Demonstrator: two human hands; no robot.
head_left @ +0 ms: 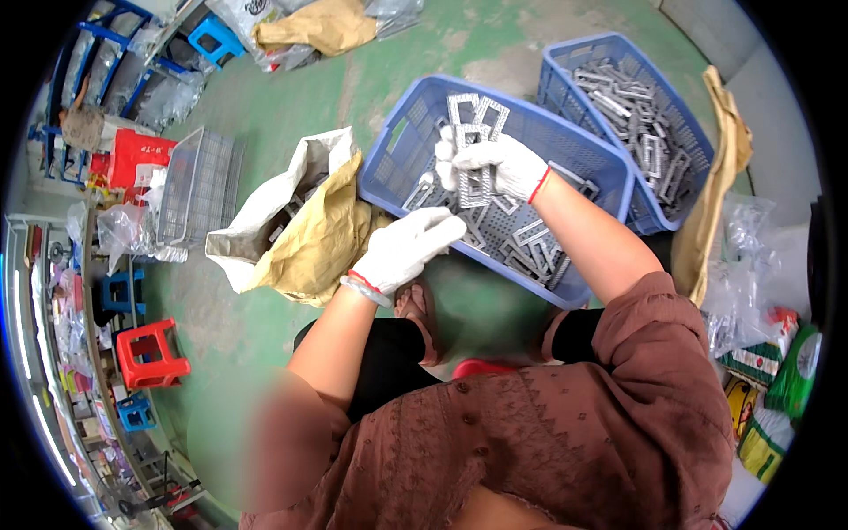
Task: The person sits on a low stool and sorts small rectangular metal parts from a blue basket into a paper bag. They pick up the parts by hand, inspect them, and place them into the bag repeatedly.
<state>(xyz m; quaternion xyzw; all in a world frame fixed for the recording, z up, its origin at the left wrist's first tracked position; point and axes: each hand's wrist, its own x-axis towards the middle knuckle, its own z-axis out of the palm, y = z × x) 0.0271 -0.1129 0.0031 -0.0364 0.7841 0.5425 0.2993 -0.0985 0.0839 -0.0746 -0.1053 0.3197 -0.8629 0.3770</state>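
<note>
While my right hand [511,165] is clamped on a few grey slotted frames [475,184] over the blue crate [574,146], my left hand [405,247] hangs apart, lower left, by the crate's near rim. Palm's hidden, can't tell if it's empty. Step looks like picking and bunching frames. Next move probably calls for squaring the bunch, maybe toward the open sack [325,252] just beside my left hand.
</note>
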